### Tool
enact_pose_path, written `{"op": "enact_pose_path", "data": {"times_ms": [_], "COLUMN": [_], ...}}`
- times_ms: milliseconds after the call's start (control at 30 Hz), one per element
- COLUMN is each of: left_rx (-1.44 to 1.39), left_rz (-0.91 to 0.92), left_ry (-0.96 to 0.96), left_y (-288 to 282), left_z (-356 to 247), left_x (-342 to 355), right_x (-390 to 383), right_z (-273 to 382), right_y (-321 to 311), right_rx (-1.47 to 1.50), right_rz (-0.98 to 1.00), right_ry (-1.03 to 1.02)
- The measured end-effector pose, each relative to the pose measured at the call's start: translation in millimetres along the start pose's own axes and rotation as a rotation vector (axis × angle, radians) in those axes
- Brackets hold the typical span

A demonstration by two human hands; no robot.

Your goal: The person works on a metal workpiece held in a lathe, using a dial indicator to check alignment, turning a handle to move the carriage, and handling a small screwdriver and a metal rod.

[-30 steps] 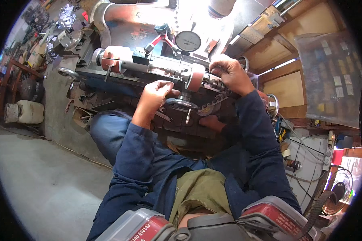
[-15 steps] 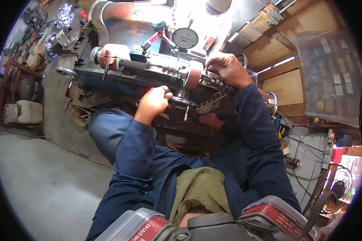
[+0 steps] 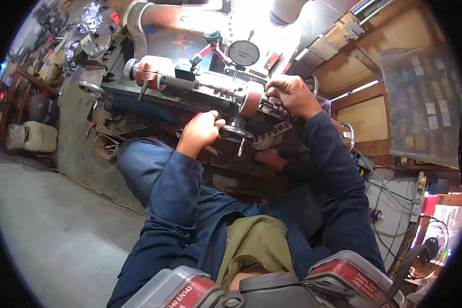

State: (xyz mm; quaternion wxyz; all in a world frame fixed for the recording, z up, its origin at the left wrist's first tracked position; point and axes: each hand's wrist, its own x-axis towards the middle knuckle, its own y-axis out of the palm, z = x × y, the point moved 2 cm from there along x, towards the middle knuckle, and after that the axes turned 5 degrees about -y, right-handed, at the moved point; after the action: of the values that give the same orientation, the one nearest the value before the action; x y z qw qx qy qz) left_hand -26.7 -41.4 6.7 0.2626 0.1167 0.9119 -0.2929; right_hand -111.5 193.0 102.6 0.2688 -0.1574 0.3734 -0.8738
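My left hand (image 3: pixel 201 132) is closed at the left rim of a small metal handwheel (image 3: pixel 236 134), whose crank handle points toward me. My right hand (image 3: pixel 295 96) has its fingers curled on the right end of a lobed metal shaft, seemingly a camshaft (image 3: pixel 274 108); its fingertips are partly hidden. The shaft runs through a red round block (image 3: pixel 251 98) toward another red block (image 3: pixel 151 72) at the left. A dial gauge (image 3: pixel 244 53) on a red jointed arm (image 3: pixel 205 51) stands over the shaft, its probe pointing down at it.
A second handwheel (image 3: pixel 91 89) sticks out at the machine's left, another (image 3: pixel 348 136) at its right. Below lie a wrench (image 3: pixel 213 150) and my bare foot (image 3: pixel 271 159). A white jug (image 3: pixel 40 137) stands on the floor at left, a fan (image 3: pixel 431 246) at lower right.
The whole view has shifted slightly, so the machine appears a little lower and farther right. Both hands keep their places on the handwheel and the shaft.
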Motion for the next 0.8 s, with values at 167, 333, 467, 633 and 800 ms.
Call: {"op": "enact_pose_path", "data": {"times_ms": [167,333,467,633,800], "left_rx": [0.096,0.177,0.19,0.237,0.147], "left_rz": [-0.087,-0.092,-0.095,-0.12,-0.11], "left_ry": [0.055,0.084,0.078,0.114,0.076], "left_y": [1.2,-1.7,-0.7,-1.7,0.2], "left_z": [2.1,1.7,2.2,0.6,0.6], "left_x": [1.2,1.2,3.9,1.7,0.8], "right_x": [-0.6,1.7,-1.1,-0.8,-0.4], "right_z": [-1.0,4.2,0.1,2.6,8.3], "right_y": [1.5,3.7,7.7,6.0,7.0], "right_rx": [-0.021,-0.151,-0.158,-0.103,-0.172], "right_rz": [-0.051,-0.078,-0.129,-0.108,-0.125], "right_ry": [-0.024,-0.073,-0.121,-0.097,-0.076]}}
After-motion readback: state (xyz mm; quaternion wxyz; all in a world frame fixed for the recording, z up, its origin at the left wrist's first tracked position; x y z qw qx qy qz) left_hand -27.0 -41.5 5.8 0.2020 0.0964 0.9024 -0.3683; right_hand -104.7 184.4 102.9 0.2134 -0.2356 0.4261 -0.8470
